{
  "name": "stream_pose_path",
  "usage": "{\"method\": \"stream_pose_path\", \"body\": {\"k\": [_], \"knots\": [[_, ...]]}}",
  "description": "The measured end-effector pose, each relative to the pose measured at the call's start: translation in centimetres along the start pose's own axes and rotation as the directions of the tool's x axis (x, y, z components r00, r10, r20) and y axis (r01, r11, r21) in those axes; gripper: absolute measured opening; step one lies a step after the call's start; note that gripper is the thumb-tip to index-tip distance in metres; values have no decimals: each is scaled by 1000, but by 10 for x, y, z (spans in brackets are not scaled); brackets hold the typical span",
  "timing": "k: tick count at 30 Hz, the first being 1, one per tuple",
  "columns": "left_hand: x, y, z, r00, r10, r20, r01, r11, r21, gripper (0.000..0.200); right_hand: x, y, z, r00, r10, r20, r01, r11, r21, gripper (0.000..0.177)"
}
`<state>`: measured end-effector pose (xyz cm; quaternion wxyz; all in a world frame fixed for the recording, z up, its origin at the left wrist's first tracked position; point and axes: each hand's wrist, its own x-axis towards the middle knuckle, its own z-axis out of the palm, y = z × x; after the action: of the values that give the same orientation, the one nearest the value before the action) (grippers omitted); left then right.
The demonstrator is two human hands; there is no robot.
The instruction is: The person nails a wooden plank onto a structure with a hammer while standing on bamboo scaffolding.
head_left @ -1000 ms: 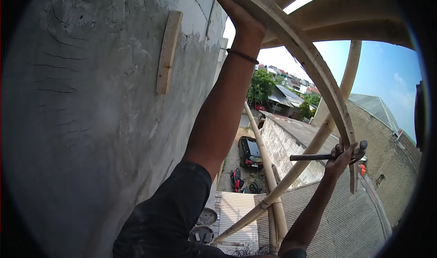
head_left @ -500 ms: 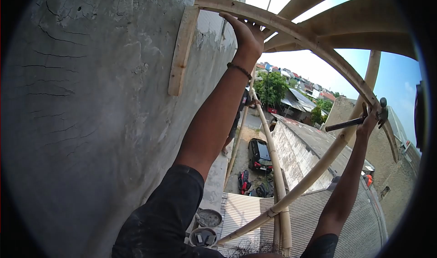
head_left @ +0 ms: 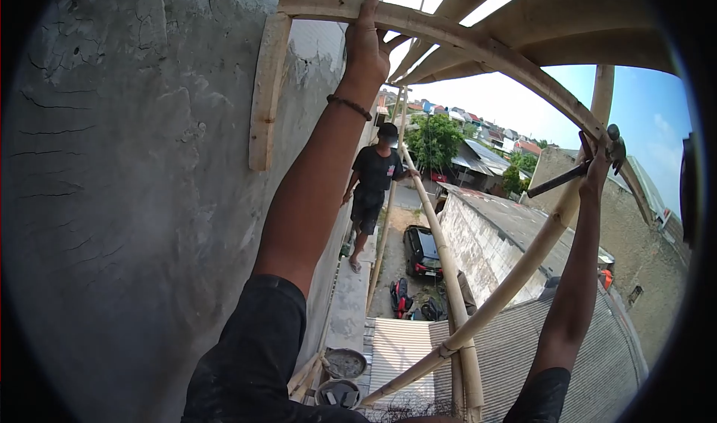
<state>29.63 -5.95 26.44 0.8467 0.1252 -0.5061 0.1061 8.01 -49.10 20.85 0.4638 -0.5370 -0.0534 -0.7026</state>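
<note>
Overhead, a long wooden batten, bowed by the lens, runs from the grey wall out to the right. A short wooden piece hangs from its wall end, upright against the plaster. My left hand is up at the batten near that corner, thumb over its face and fingers behind, gripping it. My right hand is closed at the batten's far part and also holds a hammer, whose metal head shows above the fingers.
A person in dark clothes stands on the narrow ledge below, one hand on a bamboo pole. Bamboo poles cross at the right. Two buckets sit at the wall's foot. Corrugated roofs and a parked car lie below.
My left hand and the batten's wall end have shifted left in view, and the thumb now lies over the batten. The person on the ledge, mostly hidden before, is now in full view.
</note>
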Motion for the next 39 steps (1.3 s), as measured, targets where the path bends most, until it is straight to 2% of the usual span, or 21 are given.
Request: {"method": "stream_pose_path", "body": {"k": [4,6,11,13,17,21,27,33,38,39], "knots": [[2,4,-3,999,18,27,-19,998,56,61,-5,4,0,1000,4,-28,-3,1000,27,45],[1,3,-3,999,24,35,-26,998,65,60,-11,-5,6,999,-4,-54,5,1000,21,39],[2,-2,-2,997,66,-40,-62,994,89,59,-8,-6,4,997,15,-76,-17,1000,-19,42],[1,-3,-1,995,87,-45,-82,991,105,61,-4,-4,5,990,36,-134,-43,998,-51,42],[1,3,-2,999,45,3,-45,991,128,63,-5,-6,7,995,10,-99,-10,1000,-1,43],[1,7,-4,1000,7,19,-9,992,128,58,0,-4,10,992,28,-124,-34,998,-47,39],[5,10,-9,998,-25,50,19,994,112,49,0,0,16,995,-83,-52,87,992,94,50],[5,13,-9,998,-57,27,53,991,121,44,5,7,11,994,-95,-53,99,993,68,58],[2,17,-7,998,-61,32,54,984,168,43,1,3,16,994,-47,-101,62,987,150,67],[3,17,-6,998,-52,33,46,984,174,43,1,4,17,983,-95,-158,122,977,175,71]]}}
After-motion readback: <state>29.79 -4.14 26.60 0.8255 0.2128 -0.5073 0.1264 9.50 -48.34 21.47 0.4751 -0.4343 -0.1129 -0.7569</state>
